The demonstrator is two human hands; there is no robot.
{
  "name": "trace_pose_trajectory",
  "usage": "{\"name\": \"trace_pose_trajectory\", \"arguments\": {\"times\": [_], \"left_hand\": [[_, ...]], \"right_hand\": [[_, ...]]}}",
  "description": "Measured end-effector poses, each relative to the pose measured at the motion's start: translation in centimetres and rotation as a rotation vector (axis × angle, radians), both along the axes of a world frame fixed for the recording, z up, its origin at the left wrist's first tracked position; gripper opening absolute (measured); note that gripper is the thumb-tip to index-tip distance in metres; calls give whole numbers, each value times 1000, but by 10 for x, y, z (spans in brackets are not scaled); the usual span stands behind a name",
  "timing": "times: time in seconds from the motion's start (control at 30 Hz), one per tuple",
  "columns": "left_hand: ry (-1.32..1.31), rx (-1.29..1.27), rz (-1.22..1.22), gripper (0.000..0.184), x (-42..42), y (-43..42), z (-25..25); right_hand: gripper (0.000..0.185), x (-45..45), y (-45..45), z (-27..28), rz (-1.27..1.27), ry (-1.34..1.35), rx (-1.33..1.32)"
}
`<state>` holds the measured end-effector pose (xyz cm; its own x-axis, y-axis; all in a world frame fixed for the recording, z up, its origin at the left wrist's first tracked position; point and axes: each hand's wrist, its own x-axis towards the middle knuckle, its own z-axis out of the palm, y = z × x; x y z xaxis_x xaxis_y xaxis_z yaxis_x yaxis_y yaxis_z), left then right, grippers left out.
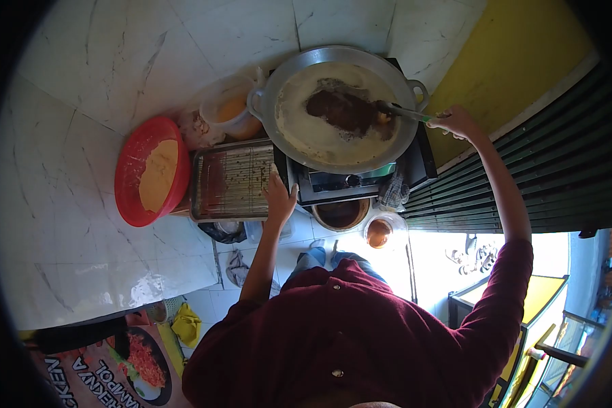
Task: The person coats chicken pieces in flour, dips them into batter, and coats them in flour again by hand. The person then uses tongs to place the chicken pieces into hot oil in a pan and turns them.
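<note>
My right hand (452,124) is closed around the green handle of what look like metal tongs (406,113). Their far end reaches into a wide metal wok (283,146) of foaming oil (306,144). A small orange-brown piece (384,118) shows by the tips; whether they grip it is unclear. A dark brown patch (336,109) lies in the middle of the foam. My left hand (279,198) rests at the right edge of a metal tray with a wire rack (231,180), fingers extended and thumb apart, holding nothing.
Left of the tray stands a red basin (130,177) of pale flour-like powder (160,175). A plastic container (245,126) of orange liquid sits beside the wok. Beneath the stove (333,182) are a dark pot (340,216) and a tub (379,232). A green slatted shutter (523,163) borders the right.
</note>
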<state>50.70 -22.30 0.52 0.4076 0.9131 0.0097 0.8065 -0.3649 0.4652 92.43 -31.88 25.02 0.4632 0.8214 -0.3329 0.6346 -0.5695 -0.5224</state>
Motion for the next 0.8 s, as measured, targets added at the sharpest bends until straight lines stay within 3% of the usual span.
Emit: {"name": "trace_pose_trajectory", "arguments": {"times": [0.27, 0.5, 0.67, 0.8], "left_hand": [[-28, -10, 4, 71, 1, -1, 3], [-19, 46, 10, 66, 2, -2, 3], [-17, 38, 13, 67, 1, -1, 0], [-7, 12, 4, 71, 0, 0, -2]], "right_hand": [[42, -12, 0, -1, 35, -549, 109], [48, -28, -2, 8, 90, -666, 134], [45, -46, -6, 13, 141, -633, 10], [41, -47, -13, 4, 162, -710, 59]]}}
